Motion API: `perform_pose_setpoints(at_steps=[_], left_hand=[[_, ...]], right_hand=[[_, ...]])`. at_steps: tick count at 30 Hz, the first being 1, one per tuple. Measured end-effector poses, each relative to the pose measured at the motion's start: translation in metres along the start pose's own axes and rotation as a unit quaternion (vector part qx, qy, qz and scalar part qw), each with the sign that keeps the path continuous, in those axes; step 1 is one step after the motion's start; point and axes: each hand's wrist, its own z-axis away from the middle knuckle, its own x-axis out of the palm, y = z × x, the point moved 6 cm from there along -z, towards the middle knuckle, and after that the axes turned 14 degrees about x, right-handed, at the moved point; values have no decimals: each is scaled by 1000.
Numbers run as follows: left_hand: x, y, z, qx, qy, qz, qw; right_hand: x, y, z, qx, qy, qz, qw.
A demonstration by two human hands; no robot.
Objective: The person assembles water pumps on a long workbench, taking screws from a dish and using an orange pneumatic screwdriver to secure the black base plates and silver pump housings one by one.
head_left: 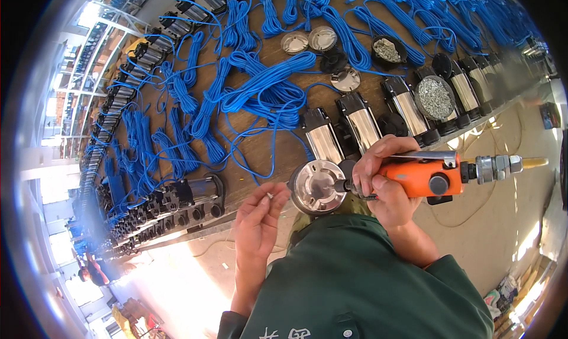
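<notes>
My right hand is wrapped round an orange air screwdriver, which lies level with its bit toward the left. The bit end reaches the right rim of a round silver metal end of a pump-like unit; I cannot tell if it touches. Just left of that disc is my left hand, its thumb and fingertips pinching a small light-coloured screw. A hose with metal fittings runs off the tool's right end.
Silver-and-black cylindrical units line the table's near edge. A bowl of screws rests on some of them, and a black bowl of small parts stands behind. Coiled blue cables cover much of the brown table. Round metal covers lie farther back.
</notes>
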Motion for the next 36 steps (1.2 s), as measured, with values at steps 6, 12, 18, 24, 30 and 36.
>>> perform_pose_setpoints(at_steps=[6, 12, 18, 24, 30, 36], left_hand=[[19, -14, 9, -49, -89, 48, 994], [29, -19, 9, -61, -62, 16, 996], [40, -18, 8, -58, -104, 29, 992], [46, -22, 4, -78, -115, -34, 990], [78, 2, -37, 91, -259, -374, 886], [69, -13, -63, 67, -340, -439, 829]], right_hand=[[23, -4, 0, -15, -22, -94, 995], [26, -3, -1, -27, -26, -62, 997], [23, -6, -1, -35, -10, -80, 996], [16, -7, -4, -30, -30, -85, 996], [0, 22, -27, 15, -1, -43, 999], [-7, 51, -35, 70, 7, 12, 997]])
